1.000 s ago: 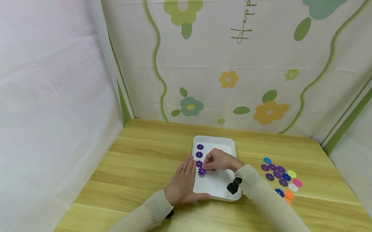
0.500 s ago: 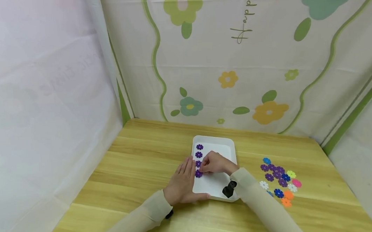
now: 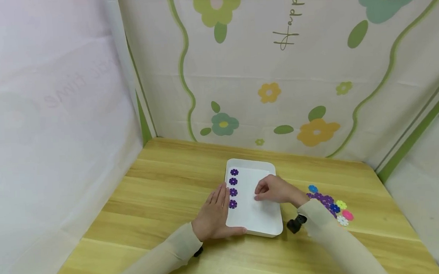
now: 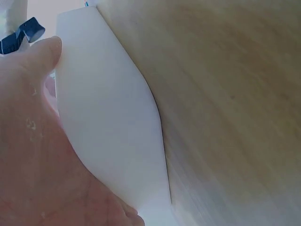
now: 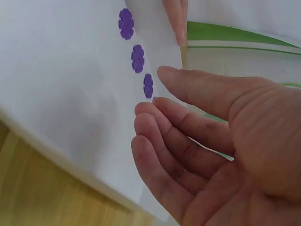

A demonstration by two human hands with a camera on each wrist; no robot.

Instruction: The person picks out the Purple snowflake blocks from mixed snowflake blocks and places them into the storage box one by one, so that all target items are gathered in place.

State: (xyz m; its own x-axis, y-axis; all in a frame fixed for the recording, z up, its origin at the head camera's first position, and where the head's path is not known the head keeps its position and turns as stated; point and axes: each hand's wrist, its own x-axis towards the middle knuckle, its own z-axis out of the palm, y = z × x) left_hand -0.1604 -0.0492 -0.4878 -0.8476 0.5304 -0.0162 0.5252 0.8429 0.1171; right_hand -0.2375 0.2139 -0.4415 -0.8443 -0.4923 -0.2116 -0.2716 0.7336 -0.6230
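A white rectangular tray lies on the table, with several purple flower-shaped plastic discs in a column along its left side. My left hand rests against the tray's near left corner, its fingers straight along the left rim and thumb along the near rim. Over the tray's right half is my right hand, its fingers loosely bent. The right wrist view shows a gap between thumb and fingertips, with nothing held. Three purple discs are visible beyond the fingers there.
Right of the tray lies a loose group of discs: several purple ones, a light blue one, a dark blue one, a yellow one, a pink one and a white one. My right forearm hides part of the group. Printed curtains enclose the table.
My right hand has set the lowest purple disc flat in the column, let it go and drawn back to the right. My left hand has stayed at the tray's corner.
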